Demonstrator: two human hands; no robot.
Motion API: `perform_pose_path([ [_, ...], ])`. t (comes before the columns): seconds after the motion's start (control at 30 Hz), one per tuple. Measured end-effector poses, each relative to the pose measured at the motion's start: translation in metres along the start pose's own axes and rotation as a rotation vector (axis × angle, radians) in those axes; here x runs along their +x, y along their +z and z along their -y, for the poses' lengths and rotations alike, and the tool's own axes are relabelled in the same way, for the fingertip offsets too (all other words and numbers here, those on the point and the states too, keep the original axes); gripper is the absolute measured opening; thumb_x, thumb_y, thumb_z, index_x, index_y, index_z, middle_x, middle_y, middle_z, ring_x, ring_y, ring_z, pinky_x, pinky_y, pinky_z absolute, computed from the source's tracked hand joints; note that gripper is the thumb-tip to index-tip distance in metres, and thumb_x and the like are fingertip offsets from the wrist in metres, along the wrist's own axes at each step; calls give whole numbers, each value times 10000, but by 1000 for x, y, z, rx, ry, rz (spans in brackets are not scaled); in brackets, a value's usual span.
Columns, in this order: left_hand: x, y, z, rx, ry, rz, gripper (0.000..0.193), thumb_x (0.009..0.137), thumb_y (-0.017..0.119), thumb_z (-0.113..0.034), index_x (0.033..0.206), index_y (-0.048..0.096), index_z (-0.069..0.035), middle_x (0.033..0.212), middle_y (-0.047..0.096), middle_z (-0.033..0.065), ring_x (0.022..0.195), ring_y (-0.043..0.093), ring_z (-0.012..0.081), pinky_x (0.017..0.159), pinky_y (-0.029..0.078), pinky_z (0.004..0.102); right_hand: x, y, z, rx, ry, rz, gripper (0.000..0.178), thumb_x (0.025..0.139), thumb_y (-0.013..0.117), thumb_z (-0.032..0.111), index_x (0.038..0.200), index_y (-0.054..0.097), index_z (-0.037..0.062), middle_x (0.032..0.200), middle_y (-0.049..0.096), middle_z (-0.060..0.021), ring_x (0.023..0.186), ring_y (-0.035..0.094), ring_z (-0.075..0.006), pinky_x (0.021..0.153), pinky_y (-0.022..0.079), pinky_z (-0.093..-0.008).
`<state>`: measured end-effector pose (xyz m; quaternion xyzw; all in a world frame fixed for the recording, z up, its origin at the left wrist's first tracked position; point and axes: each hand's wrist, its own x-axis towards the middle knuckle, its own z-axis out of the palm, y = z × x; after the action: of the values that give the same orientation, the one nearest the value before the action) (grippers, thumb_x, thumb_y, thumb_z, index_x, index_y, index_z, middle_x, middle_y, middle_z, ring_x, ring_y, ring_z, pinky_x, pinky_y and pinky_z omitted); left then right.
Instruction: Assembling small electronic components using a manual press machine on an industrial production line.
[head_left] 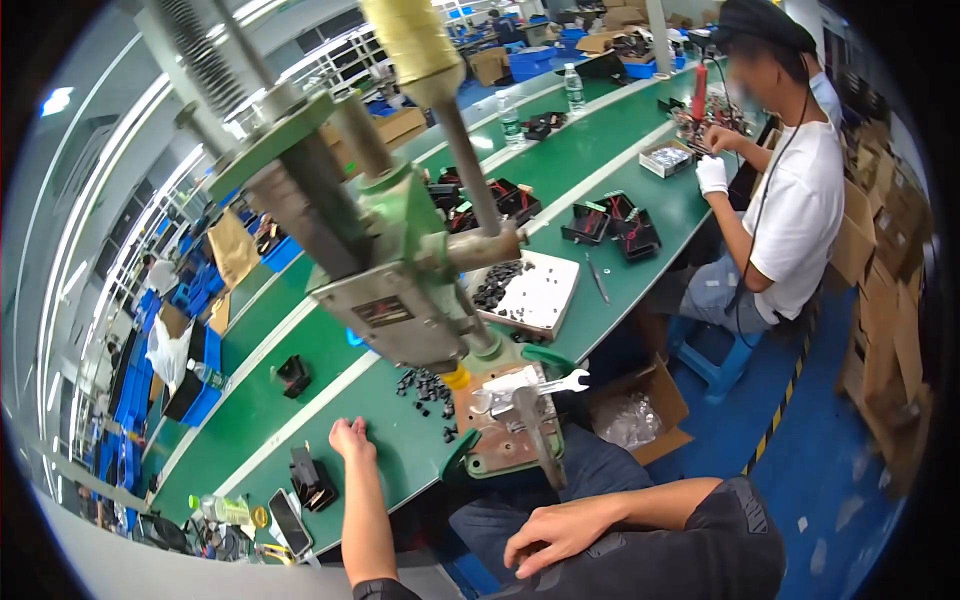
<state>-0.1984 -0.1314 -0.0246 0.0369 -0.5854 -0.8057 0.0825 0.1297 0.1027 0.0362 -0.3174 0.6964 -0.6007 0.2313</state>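
Observation:
My left hand (352, 440) rests on the green bench with its fingers curled in; the inside of the hand is hidden. A black plastic case (311, 480) stands to its left, and small black parts (425, 390) lie scattered to its right. My right hand (562, 533) lies over my lap, empty, its loosely bent fingers apart. In front of me a green hand press (395, 225) rises from the bench. On its metal base (490, 455) lie open-ended wrenches (565, 384), beside a metal bar that sticks up.
A white tray (545, 295) of small black parts sits behind the press. More black cases (630, 230) lie beyond. A phone (290, 522) and a bottle (220, 510) are at the left. An open carton (660, 410) stands on the floor. At the right a co-worker (795, 200) sits working.

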Motion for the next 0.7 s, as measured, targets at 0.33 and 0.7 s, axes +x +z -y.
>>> perform_pose_path([
  [0.33,-95,-27,-9,312,-36,-60,139,928,538,-90,1051,531,-26,893,565,75,632,551,123,538,425,208,-73,-149,49,-76,134,-714,209,880,583,71,688,646,20,608,639,-33,496,533,-125,498,425,-243],
  [0.7,-213,-47,-16,427,56,-216,93,988,508,-156,997,536,-68,723,539,21,529,492,81,464,353,186,38,-403,-80,-1000,658,-1037,301,832,682,309,928,661,25,904,694,-164,810,671,-344,741,526,-446],
])
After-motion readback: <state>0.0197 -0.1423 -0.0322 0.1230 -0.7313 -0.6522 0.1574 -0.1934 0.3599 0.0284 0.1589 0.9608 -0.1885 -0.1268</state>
